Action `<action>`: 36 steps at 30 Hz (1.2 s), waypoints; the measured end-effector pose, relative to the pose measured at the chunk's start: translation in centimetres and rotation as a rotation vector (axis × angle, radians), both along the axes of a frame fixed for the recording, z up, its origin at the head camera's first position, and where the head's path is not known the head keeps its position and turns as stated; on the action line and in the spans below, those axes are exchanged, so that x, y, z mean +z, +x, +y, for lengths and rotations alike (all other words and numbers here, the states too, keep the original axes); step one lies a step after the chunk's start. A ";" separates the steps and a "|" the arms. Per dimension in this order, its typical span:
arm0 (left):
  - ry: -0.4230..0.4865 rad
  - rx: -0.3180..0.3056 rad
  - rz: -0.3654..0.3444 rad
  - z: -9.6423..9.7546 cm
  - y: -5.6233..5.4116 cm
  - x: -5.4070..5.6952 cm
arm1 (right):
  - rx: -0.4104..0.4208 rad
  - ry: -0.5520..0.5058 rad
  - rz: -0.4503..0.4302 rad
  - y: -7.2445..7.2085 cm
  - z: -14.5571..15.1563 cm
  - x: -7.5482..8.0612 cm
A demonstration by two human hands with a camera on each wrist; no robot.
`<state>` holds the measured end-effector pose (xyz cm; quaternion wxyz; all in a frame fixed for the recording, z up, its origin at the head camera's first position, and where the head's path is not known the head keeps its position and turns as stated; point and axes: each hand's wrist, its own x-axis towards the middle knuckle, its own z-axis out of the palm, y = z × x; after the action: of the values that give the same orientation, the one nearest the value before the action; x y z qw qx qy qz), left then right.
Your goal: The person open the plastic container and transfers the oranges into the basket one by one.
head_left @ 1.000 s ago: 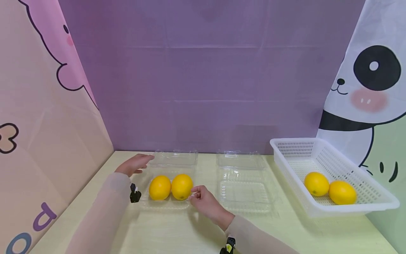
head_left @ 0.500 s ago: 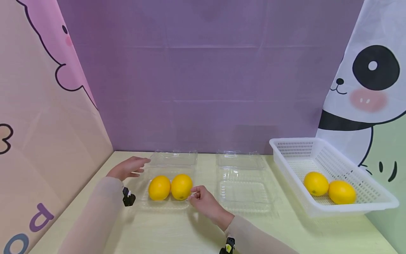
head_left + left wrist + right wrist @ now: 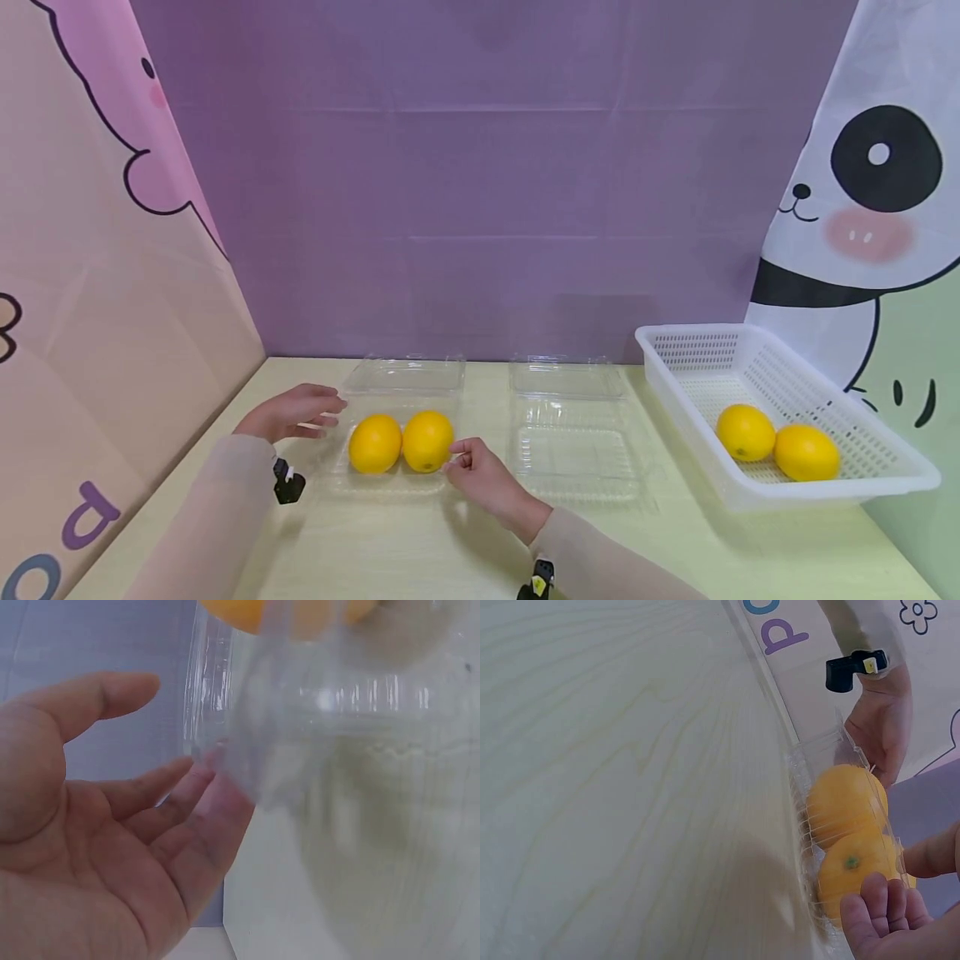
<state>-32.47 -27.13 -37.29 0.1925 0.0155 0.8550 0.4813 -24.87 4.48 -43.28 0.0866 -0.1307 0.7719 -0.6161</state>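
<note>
Two oranges (image 3: 375, 444) sit side by side in the bottom half of a clear plastic clamshell box (image 3: 405, 488), whose lid (image 3: 406, 375) lies folded back behind. My left hand (image 3: 292, 412) is at the box's left side, fingers straight and spread, thumb apart. In the left wrist view its fingertips (image 3: 217, 761) overlap the clear box edge. My right hand (image 3: 487, 479) is at the right edge, index finger and thumb pinching the rim close to the right orange (image 3: 428, 442). The right wrist view shows its other fingers (image 3: 892, 900) curled before that orange.
A second clear clamshell box (image 3: 577, 454) lies open to the right, holding nothing. Beyond it a white perforated basket (image 3: 832, 492) holds two more oranges (image 3: 807, 452). A purple cloth wall (image 3: 487, 208) closes the table's back, with printed panels at both sides.
My left hand has moved left and toward me, from beside the folded-back lid to beside the box's bottom half. The right hand and the oranges have stayed in place.
</note>
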 end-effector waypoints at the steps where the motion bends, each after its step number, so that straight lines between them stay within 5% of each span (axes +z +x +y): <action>1: -0.002 -0.001 0.002 -0.1 0.1 -0.1 | -0.002 0.000 -0.003 0.0 0.0 0.0; 17: 0.003 -0.015 0.012 -1.1 1.3 -1.4 | -0.006 0.000 -0.017 0.1 0.0 0.0; 36: 0.198 -0.036 0.060 -2.5 2.6 -2.5 | -0.018 0.008 -0.007 -0.1 0.0 -0.1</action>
<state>-29.84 -29.60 -39.82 0.1729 0.0639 0.8083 0.5592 -24.96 4.52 -43.43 0.0844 -0.1211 0.7752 -0.6142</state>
